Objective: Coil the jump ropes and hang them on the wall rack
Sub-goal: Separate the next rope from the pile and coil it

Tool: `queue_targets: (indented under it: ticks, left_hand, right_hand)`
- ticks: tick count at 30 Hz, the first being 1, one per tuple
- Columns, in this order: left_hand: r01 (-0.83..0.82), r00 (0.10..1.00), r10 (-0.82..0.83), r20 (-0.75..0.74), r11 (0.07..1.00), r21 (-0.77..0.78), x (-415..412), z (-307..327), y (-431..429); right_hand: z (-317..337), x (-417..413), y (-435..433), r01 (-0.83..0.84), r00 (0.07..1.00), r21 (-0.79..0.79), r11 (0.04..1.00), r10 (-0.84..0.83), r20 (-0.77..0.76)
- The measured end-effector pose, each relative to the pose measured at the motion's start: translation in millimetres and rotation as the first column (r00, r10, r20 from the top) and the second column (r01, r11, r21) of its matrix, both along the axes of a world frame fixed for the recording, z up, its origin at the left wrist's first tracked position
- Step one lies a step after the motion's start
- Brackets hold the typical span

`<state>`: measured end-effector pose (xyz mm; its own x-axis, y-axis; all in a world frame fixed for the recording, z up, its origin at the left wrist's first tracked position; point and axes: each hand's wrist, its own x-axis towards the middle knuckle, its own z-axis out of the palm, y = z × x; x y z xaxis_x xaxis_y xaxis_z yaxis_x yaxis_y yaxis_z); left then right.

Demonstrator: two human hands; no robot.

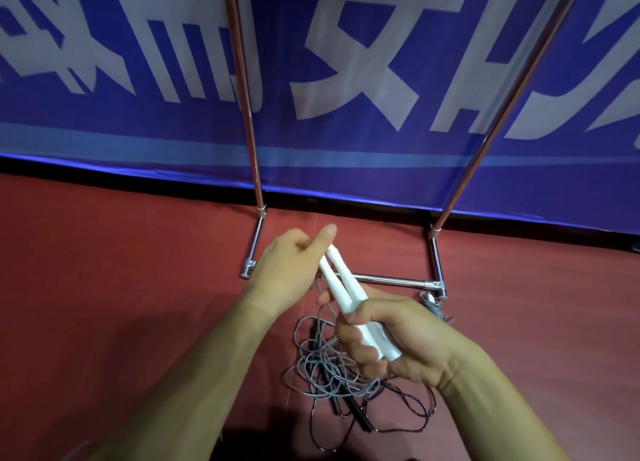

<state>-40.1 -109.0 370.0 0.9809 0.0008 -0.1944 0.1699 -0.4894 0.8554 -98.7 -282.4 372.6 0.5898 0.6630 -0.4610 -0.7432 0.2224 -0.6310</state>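
Two white jump rope handles [337, 282] lie side by side in my hands. My right hand [391, 339] grips their lower ends. My left hand [294, 259] pinches their tips between thumb and fingers. A grey rope [311, 360] hangs down from the handles into a loose tangle on the red floor. Black handles [332, 398] and a dark thin rope [408, 412] lie in the same tangle. The metal rack [391, 281] stands just beyond my hands, its two poles rising up in front of the banner.
A blue banner [346, 79] with large white characters covers the wall behind the rack. A small coil of grey cord [433, 304] lies by the rack's right foot. Red floor [121, 270] spreads on both sides.
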Motion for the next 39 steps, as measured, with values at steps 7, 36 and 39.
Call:
queue_targets:
  ticks: [7, 36, 39]
  left_hand:
    - [0.116, 0.993, -0.101, 0.058, 0.843, -0.525, -11.2, 19.9, -10.4]
    - [0.338, 0.934, -0.355, -0.046, 0.832, 0.439, -3.5, -11.0, 8.9]
    - [0.229, 0.973, -0.226, -0.050, 0.971, 0.066, 1.9, -17.8, 11.2]
  right_hand:
    - [9.4, -2.1, -3.0, -0.152, 0.988, 0.196, 0.969, 0.153, 0.011]
    - [-6.3, 8.4, -26.8, 0.104, 0.877, -0.692, 0.715, 0.263, 0.403]
    - [-1.6, 9.8, -28.7, 0.069, 0.964, -0.402, 0.913, 0.043, 0.264]
